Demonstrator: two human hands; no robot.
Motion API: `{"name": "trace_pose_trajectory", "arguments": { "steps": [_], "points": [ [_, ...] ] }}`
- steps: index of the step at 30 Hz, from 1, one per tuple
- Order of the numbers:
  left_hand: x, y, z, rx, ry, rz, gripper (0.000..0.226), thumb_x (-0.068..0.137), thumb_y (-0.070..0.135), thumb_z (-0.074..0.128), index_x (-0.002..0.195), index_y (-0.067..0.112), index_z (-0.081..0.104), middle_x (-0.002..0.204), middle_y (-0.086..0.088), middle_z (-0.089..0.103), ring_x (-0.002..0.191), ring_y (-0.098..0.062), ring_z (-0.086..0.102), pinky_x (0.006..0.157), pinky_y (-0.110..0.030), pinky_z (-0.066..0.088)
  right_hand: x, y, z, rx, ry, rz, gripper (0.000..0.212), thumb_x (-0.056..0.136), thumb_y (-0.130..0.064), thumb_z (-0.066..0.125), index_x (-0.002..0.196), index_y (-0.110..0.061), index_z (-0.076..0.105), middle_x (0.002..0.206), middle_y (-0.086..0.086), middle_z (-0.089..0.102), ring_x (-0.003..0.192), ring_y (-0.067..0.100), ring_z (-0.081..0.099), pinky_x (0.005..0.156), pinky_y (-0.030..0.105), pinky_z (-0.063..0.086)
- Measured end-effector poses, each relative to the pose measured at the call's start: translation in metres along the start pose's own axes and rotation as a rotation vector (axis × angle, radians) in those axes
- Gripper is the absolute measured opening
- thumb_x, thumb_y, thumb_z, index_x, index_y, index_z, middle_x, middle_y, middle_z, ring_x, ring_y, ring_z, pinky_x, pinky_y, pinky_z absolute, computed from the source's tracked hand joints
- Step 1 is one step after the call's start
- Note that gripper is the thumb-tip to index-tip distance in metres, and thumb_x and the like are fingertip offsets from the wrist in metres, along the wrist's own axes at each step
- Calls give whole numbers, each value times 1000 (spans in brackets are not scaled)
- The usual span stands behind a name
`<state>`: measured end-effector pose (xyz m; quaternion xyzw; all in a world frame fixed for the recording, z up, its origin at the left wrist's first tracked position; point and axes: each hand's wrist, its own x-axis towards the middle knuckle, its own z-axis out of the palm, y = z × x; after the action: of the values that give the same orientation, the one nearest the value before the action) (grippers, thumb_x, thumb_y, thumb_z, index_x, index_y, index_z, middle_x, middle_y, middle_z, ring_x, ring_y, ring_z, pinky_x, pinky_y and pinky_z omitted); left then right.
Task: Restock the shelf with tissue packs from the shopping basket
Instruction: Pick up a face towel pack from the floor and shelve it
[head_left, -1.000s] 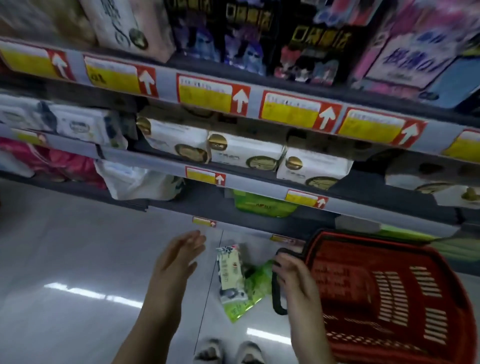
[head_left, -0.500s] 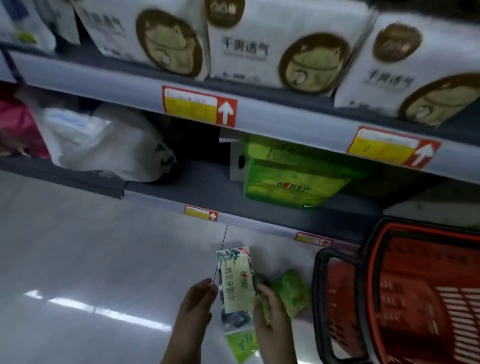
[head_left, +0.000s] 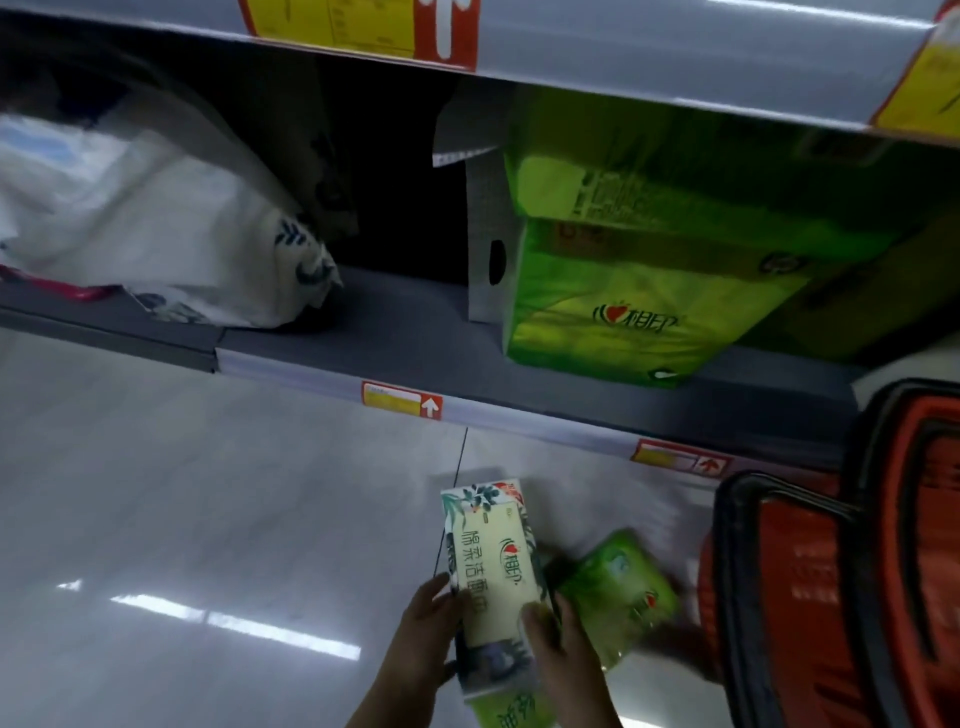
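Note:
A cream tissue pack with a leaf print (head_left: 491, 582) stands upright low in the view, above the floor. My left hand (head_left: 423, 631) holds its left edge and my right hand (head_left: 558, 654) grips its right edge with the thumb on its front. Green tissue packs (head_left: 621, 597) lie on the floor just right of it, one partly under my hands. The red shopping basket (head_left: 831, 597) with a black handle stands at the right. The bottom shelf (head_left: 415, 332) shows a dark gap between a white bag and a large green tissue pack (head_left: 639, 291).
A crumpled white bag with a leaf print (head_left: 171, 234) lies on the bottom shelf at the left. A white cardboard divider (head_left: 488, 234) stands beside the large green pack. Price labels (head_left: 401, 399) run along the shelf edges. Grey glossy floor (head_left: 182, 493) spreads to the left.
I have bent down close to the bottom shelf. Both hands went from apart and free to holding the cream tissue pack upright.

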<state>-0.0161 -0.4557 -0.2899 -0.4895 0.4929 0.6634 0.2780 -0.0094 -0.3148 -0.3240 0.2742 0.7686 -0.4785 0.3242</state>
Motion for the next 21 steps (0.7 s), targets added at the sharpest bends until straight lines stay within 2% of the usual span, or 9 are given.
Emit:
{"name": "trace_pose_trajectory", "arguments": {
  "steps": [2,3,5,7,11,12,16,19,21],
  "points": [
    [5,1,2,-6,5,-14,37,92,19,61,126,16,50,121,-8,59,103,-26,56,76,-39,47,2,2,6,35,-6,20,33,92,-30,59,122,-28,45,119,0,60,96,14,57,85,23,43],
    [6,2,3,11,8,-13,34,92,19,62,124,16,52,116,-7,61,98,-24,58,70,-36,47,4,4,8,47,1,28,37,91,-31,60,125,-26,48,119,-1,61,98,14,59,88,25,46],
    [4,8,6,50,18,-10,20,93,19,60,112,15,58,106,-4,63,90,-20,58,65,-33,47,5,2,6,54,-2,32,41,91,-33,60,128,-28,47,124,-2,60,101,14,59,90,28,47],
    [0,11,9,61,30,13,5,93,19,60,96,19,63,98,-3,65,86,-18,59,63,-31,46,5,-6,0,57,-13,25,39,91,-37,58,127,-32,44,121,-7,57,99,13,56,84,25,46],
    [-13,16,9,45,42,73,7,93,26,58,89,22,62,92,-2,68,87,-19,63,67,-30,46,3,-24,-13,153,6,-64,26,88,-36,63,112,-36,52,104,-11,62,84,-1,57,63,9,41],
    [-17,17,9,35,43,84,8,94,26,57,89,22,61,91,-2,68,87,-20,62,68,-31,46,2,-28,-15,164,6,-83,24,87,-36,64,109,-36,54,103,-10,64,85,-2,58,63,8,42],
    [-37,18,4,1,10,159,7,95,28,54,92,27,61,95,-1,69,95,-21,62,78,-39,49,-9,-36,-18,268,-20,-87,35,85,-30,69,119,-25,60,113,-3,66,98,11,63,73,17,47],
    [-55,15,-2,-5,13,193,10,93,31,56,100,28,62,101,-2,70,100,-23,62,82,-45,51,-27,-39,-20,364,-61,-115,36,84,-28,70,118,-24,62,111,-4,69,96,9,67,68,15,52],
    [-66,13,-5,-27,18,203,17,92,32,56,107,27,62,104,-3,69,103,-23,62,81,-46,53,-41,-41,-23,408,-84,-127,34,83,-27,71,116,-26,63,109,-5,71,96,11,68,71,19,56]
  ]
}}
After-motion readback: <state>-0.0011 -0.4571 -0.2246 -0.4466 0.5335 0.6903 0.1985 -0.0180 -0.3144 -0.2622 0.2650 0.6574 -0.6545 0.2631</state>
